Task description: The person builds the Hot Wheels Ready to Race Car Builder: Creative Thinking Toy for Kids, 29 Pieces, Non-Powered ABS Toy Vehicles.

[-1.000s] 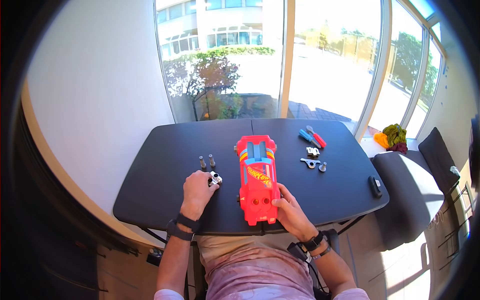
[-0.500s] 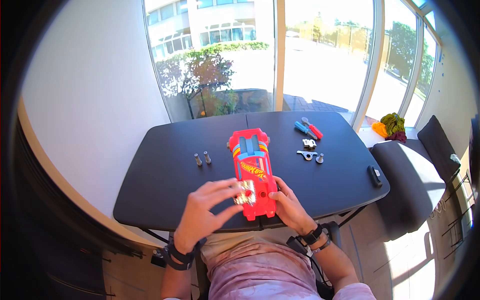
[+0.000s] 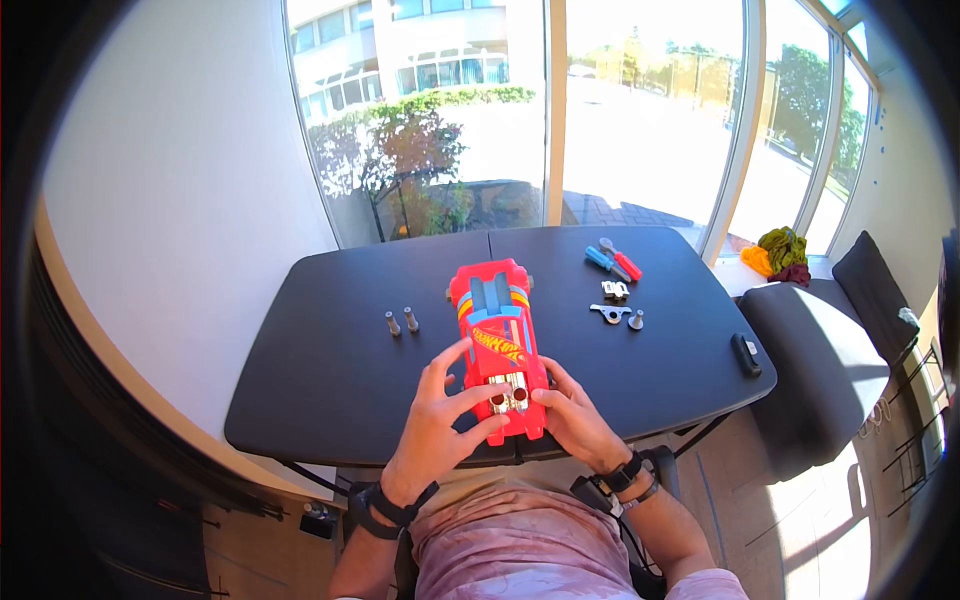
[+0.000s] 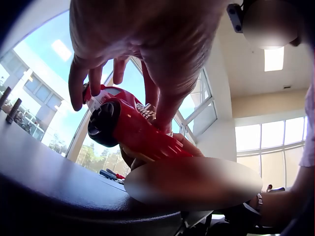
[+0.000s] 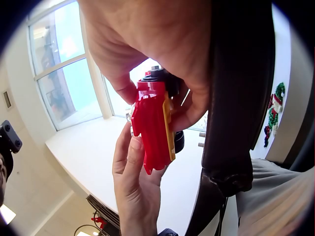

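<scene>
A red toy car [image 3: 492,345] with blue and yellow trim is held over the front of the black table [image 3: 330,370]. My right hand [image 3: 577,425] grips its near right side, the thumb lying on top. A shiny chrome engine piece [image 3: 509,381] with two round openings sits on the car's near end. My left hand [image 3: 425,430] pinches that piece between thumb and index finger, its other fingers spread along the car's left side. The left wrist view shows a black wheel [image 4: 102,123] on the car's side. From the right wrist, the car's red end [image 5: 153,128] shows between both hands.
Two grey bolts [image 3: 411,320] stand left of the car. To the right lie a blue-handled tool [image 3: 603,261], a red-handled tool [image 3: 627,265], a silver piece [image 3: 615,290], a grey bracket [image 3: 609,314] and another bolt [image 3: 636,320]. A black device [image 3: 746,354] lies by the right edge.
My left hand has lifted the chrome piece from the table, carried it right and set it against the car's near end. My right hand keeps its grip on the car.
</scene>
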A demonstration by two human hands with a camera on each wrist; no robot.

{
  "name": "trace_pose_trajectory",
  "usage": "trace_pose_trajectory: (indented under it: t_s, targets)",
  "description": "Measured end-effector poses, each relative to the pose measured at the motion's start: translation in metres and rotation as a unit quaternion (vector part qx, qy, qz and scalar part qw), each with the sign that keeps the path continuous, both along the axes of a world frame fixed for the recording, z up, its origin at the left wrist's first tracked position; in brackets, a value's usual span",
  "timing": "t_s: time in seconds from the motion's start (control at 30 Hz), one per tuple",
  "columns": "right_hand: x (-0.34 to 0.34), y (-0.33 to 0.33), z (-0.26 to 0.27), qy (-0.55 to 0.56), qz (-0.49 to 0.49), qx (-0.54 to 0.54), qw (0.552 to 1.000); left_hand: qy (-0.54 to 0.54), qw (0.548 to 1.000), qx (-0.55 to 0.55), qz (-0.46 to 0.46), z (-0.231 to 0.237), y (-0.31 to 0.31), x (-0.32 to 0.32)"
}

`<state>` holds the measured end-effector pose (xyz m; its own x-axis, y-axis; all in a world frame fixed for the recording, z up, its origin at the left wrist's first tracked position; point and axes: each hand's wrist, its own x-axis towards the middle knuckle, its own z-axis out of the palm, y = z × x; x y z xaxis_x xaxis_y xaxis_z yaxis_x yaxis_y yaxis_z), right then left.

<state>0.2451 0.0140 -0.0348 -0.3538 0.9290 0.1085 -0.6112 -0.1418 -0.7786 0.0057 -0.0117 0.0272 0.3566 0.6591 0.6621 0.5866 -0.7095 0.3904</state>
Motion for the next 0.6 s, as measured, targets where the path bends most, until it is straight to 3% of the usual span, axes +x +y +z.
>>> trace_pose_trajectory:
  t_s: [0.1, 0.6]
  targets:
    - [-0.001, -0.001, 0.001, 0.003, 0.000, 0.003, 1.000, -0.130, 0.981, -0.126, -0.071, -0.008, 0.004, 0.003]
    - [-0.004, -0.003, 0.004, -0.028, -0.012, 0.014, 0.999, -0.094, 0.985, -0.123, -0.077, -0.004, 0.004, -0.001]
